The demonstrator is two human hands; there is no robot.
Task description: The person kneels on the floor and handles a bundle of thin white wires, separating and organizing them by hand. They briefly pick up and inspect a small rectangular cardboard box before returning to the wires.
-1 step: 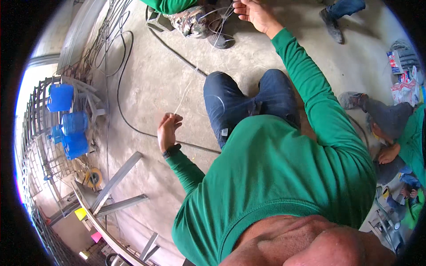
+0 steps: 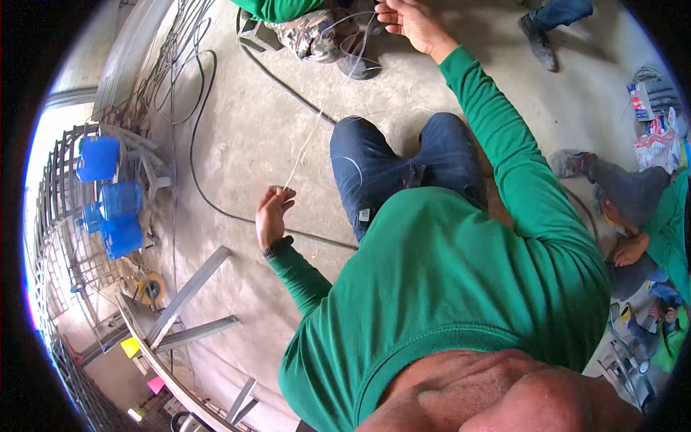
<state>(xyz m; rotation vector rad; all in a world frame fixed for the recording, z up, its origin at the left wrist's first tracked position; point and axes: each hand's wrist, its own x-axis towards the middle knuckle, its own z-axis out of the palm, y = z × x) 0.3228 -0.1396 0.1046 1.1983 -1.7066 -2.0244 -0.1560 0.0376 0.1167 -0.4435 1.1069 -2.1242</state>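
Note:
My left hand (image 2: pixel 271 216), with a dark watch on its wrist, pinches a thin white wire (image 2: pixel 297 158) between thumb and fingers. From there the wire runs up over the concrete floor, past a thick black cable. Stretched far forward to the top edge, my right hand (image 2: pixel 415 25) has its fingers curled on thin white strands of the wire. Loose loops of it hang beside that hand, in front of a person in camouflage trousers (image 2: pixel 309 36). More faint wire curves across my left knee.
A black cable (image 2: pixel 196 155) winds over the floor to my left. Beyond it stand blue water jugs (image 2: pixel 121 199) and metal bars (image 2: pixel 188 294). Another person's boot (image 2: pixel 540 43) is at the upper right. People sit at the right, near bags (image 2: pixel 655 144).
The white loops near my right hand have shifted and spread slightly. The wire above my left hand lies a little differently. Both hands stay almost in place.

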